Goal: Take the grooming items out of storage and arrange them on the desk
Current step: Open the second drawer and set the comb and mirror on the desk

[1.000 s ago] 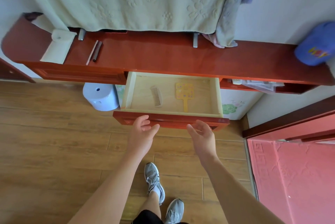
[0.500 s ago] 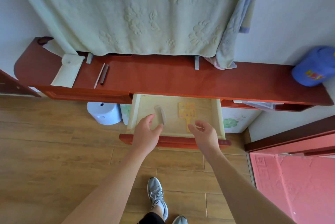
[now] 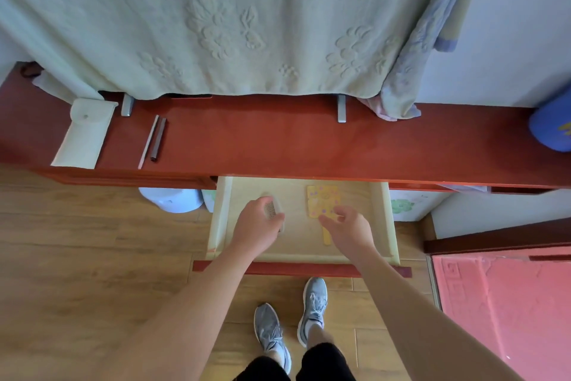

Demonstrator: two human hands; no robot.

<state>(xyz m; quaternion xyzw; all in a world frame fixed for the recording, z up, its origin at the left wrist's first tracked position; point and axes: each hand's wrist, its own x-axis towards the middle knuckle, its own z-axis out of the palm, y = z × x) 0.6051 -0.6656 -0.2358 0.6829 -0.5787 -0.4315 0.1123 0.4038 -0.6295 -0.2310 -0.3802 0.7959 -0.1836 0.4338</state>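
- Both hands have been brought forward from in front of the drawer (image 3: 390, 220) front to inside it.
- The left hand (image 3: 258, 226) has been lowered onto the small comb (image 3: 272, 209), which was lying free a second ago; fingers are now wrapped about it.
- The right hand (image 3: 349, 227) has been moved onto the yellow hand mirror (image 3: 321, 201), its fingertips at the near edge of the head, the handle partly covered.

Both arms outstretched, fingers curled
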